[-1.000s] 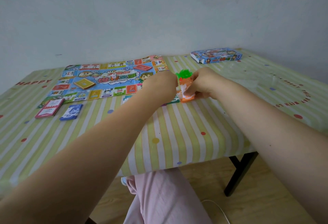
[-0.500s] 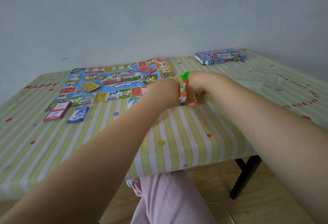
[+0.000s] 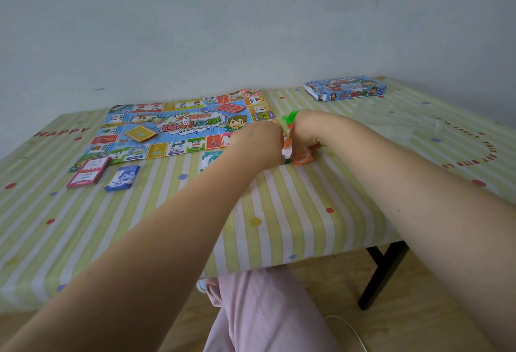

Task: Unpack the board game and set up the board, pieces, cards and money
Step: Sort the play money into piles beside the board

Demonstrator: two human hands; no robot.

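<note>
Both hands meet at frame centre: right hand [image 3: 305, 131] curls its fingers round the orange-and-green paper money bundle [image 3: 298, 153], low over the striped bench [image 3: 279, 203]; left hand [image 3: 258, 142] alongside, grip unclear. Colourful board [image 3: 178, 128] lies upper left.

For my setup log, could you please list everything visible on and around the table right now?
Board: one, multicoloured, flat on table's far left.
Yellow cards: one stack, on board.
Red cards: one stack, on board.
Pink cards: one stack, below board's left corner.
Blue cards: one stack, beside pink cards.
Teal cards: one stack, partly hidden by left arm.
Box: one, blue, far right.
Orange bundle: one, with green bits, between hands.
Table: one, striped green cloth.
Left hand: on bundle.
Right hand: grips bundle.
</note>
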